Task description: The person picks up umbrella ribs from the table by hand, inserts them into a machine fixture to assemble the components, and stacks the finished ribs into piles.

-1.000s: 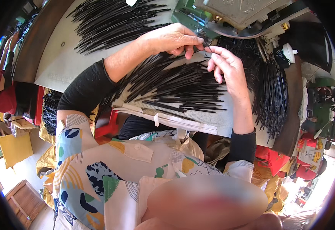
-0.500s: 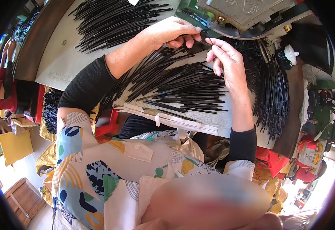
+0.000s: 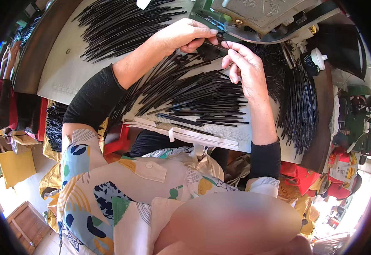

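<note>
At the base of the machine, my left hand [image 3: 189, 36] is closed, thumb and index finger pinched on a thin black strand [image 3: 220, 32]. My right hand [image 3: 246, 63] faces it, its thumb and forefinger pinched at a dark thin end close by; whether this is the same strand I cannot make out. Below both hands, long thin black strips [image 3: 206, 95] lie fanned across the pale worktable [image 3: 60, 70]. Another broad pile of black strips [image 3: 121, 27] covers the far left of the table. To the right, a dark bundle of strands [image 3: 298, 106] droops over the table's edge.
A green and grey metal machine [image 3: 253, 15] stands at the far edge, just beyond my hands. White strips [image 3: 185, 135] line the table's near edge. A white round-topped object [image 3: 318, 58] is at the right. Another person's arm [image 3: 11, 61] shows at far left.
Both hands stay pinched near the machine, with their fingertips slightly closer together. The whole view has shifted a little, and the piles look the same.
</note>
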